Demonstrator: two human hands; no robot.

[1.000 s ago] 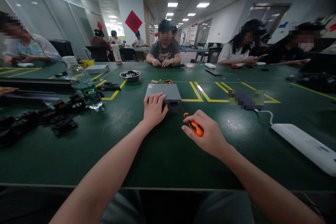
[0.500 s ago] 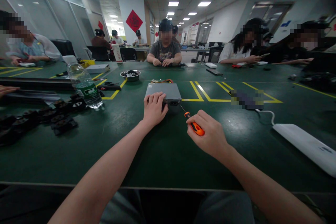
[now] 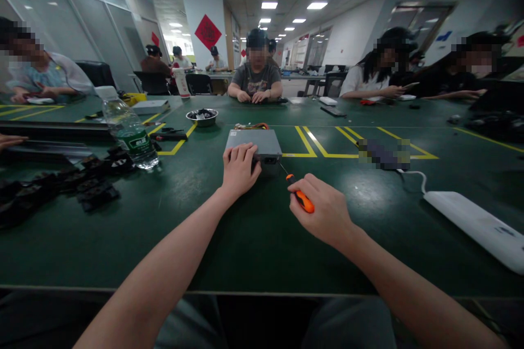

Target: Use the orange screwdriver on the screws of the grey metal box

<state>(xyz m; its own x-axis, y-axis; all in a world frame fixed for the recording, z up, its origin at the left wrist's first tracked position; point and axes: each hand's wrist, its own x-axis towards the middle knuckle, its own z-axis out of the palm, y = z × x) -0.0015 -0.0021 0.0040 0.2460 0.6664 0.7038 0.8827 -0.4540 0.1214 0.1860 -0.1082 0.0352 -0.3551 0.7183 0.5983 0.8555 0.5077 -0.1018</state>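
A grey metal computer power supply unit (image 3: 262, 140) lies flat on the green table, a bundle of coloured wires (image 3: 250, 126) at its far side. My left hand (image 3: 241, 170) grips its near left part, fingers across the top and thumb down the front face. In my right hand (image 3: 321, 204) is an orange and black screwdriver (image 3: 303, 201), held by the handle. Its thin shaft points up and left to the lower right front corner of the unit, beside the power socket. Whether the tip sits in a screw is too small to tell.
To the left stand a plastic water bottle (image 3: 133, 139) and a pile of black parts (image 3: 98, 193). Beyond is a metal bowl (image 3: 202, 116) of small items. On the right lie a blurred-out dark object (image 3: 382, 155) and a white power bank (image 3: 470, 223). Several people sit around.
My right hand and the screwdriver have shifted slightly left. My left hand and the power supply unit keep their places relative to each other.
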